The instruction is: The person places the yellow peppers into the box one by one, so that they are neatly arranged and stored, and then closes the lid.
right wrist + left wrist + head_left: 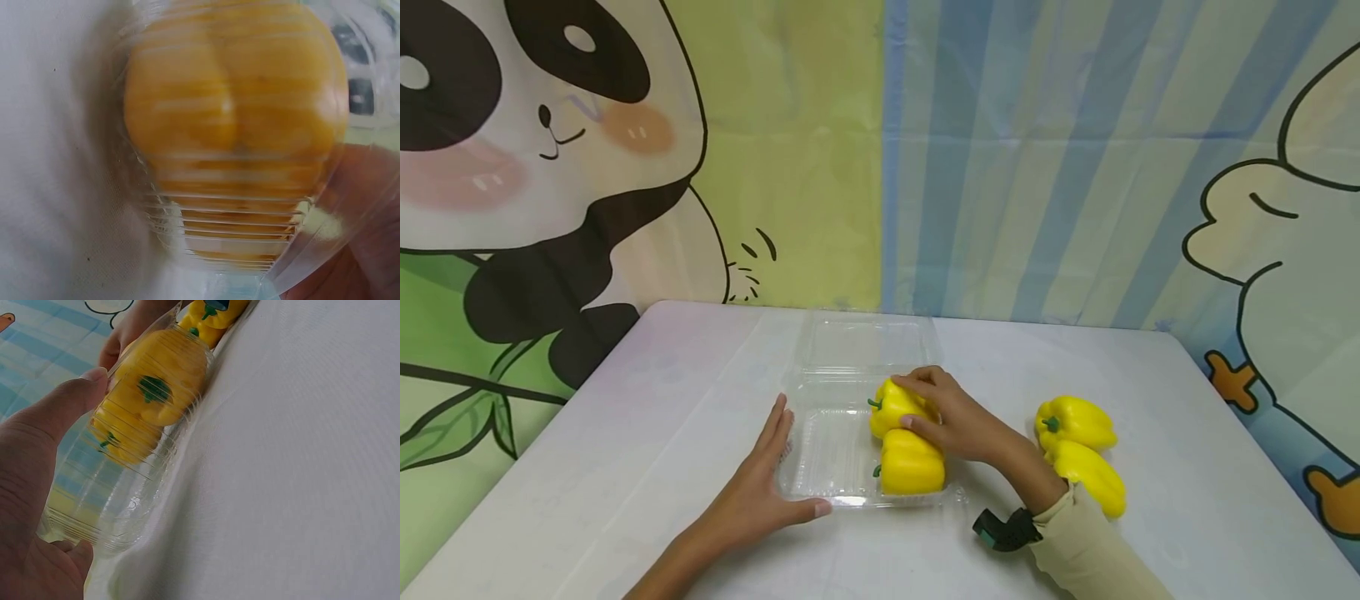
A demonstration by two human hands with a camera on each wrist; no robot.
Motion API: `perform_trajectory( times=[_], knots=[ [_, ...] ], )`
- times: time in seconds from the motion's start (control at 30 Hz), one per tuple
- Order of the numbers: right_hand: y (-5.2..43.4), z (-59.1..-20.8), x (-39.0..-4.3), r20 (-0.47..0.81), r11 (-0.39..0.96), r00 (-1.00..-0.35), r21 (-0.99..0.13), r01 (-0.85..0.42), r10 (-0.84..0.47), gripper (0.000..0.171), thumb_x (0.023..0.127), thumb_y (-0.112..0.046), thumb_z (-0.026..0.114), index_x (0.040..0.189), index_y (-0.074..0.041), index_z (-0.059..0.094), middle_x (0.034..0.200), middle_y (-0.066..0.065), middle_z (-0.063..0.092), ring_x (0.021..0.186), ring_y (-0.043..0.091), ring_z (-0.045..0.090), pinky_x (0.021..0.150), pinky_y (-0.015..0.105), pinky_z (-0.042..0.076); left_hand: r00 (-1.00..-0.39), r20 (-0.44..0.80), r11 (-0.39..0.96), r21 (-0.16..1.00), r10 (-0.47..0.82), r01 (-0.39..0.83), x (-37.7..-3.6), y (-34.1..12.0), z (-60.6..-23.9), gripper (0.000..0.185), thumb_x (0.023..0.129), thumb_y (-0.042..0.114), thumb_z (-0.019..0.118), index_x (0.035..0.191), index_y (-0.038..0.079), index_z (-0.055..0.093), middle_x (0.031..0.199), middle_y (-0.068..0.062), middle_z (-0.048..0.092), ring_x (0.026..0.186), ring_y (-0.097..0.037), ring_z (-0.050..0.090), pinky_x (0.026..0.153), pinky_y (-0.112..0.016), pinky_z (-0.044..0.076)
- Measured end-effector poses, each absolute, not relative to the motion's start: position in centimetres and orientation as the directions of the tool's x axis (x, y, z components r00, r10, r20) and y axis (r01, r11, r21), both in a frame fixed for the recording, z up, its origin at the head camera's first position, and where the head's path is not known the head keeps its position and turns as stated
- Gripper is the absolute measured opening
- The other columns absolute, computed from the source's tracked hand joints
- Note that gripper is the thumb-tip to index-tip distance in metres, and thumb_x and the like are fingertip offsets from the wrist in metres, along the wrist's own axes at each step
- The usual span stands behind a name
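A clear plastic clamshell box (827, 450) lies unfolded on the table, its lid (868, 343) laid back at the far side. Two yellow bell peppers stand along the right side of its base. My right hand (951, 417) grips the far bell pepper (891, 408), fingers over the top and thumb at its near side. The near bell pepper (913, 465) sits just below that thumb. My left hand (752, 492) is spread at the base's front left corner, fingers along the left wall. In the left wrist view its thumb (87, 387) reaches the box rim.
Two more yellow peppers, a far one (1078, 422) and a near one (1090, 477), lie on the white table (685, 433) to the right of my right forearm. A black wrist device (1006, 530) sits at my right sleeve. A printed curtain (985, 167) hangs behind the table.
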State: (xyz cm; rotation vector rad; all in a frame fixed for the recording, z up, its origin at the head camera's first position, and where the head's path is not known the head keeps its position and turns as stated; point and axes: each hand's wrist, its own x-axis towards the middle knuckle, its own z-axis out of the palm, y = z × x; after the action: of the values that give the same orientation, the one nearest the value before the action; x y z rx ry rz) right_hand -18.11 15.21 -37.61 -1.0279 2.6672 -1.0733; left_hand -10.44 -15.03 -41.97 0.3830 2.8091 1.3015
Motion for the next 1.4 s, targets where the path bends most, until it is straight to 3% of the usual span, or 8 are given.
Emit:
perform_trajectory(
  times=[0.57,0.83,1.4],
  knots=[
    [15.08,-37.56,-18.04,0.154,0.540,-0.773,-0.632,-0.556,-0.615,0.052,0.097,-0.026,0.062,0.145,-0.014,0.046,0.136,0.011,0.043,0.123,0.026,0.043,0.105,0.049,0.039,-0.973,0.067,0.636,0.746,0.223,0.197,-10.39,-14.94,-41.72,0.129,0.063,0.057,0.085,0.158,0.018,0.007,0.163,0.004,-0.003,0.139,-0.034,0.033,0.106,-0.061,0.027],
    [15.06,-37.67,-18.01,0.169,0.532,-0.769,-0.630,-0.565,-0.616,0.052,0.097,-0.022,0.062,0.145,-0.010,0.047,0.136,0.013,0.043,0.124,0.028,0.042,0.105,0.048,0.039,-0.973,0.064,0.629,0.753,0.222,0.193,-10.42,-14.93,-41.70,0.129,0.063,0.056,0.086,0.158,0.021,0.005,0.163,0.003,-0.002,0.137,-0.035,0.036,0.106,-0.062,0.027],
    [15.07,-37.61,-18.16,0.165,0.547,-0.771,-0.615,-0.568,-0.615,0.051,0.096,-0.020,0.063,0.144,-0.010,0.049,0.138,0.013,0.043,0.126,0.029,0.041,0.106,0.049,0.037,-0.970,0.071,0.632,0.747,0.234,0.207,-10.41,-14.93,-41.81,0.128,0.064,0.058,0.084,0.157,0.012,0.009,0.162,0.010,-0.007,0.137,-0.036,0.035,0.107,-0.061,0.026]
  ],
)
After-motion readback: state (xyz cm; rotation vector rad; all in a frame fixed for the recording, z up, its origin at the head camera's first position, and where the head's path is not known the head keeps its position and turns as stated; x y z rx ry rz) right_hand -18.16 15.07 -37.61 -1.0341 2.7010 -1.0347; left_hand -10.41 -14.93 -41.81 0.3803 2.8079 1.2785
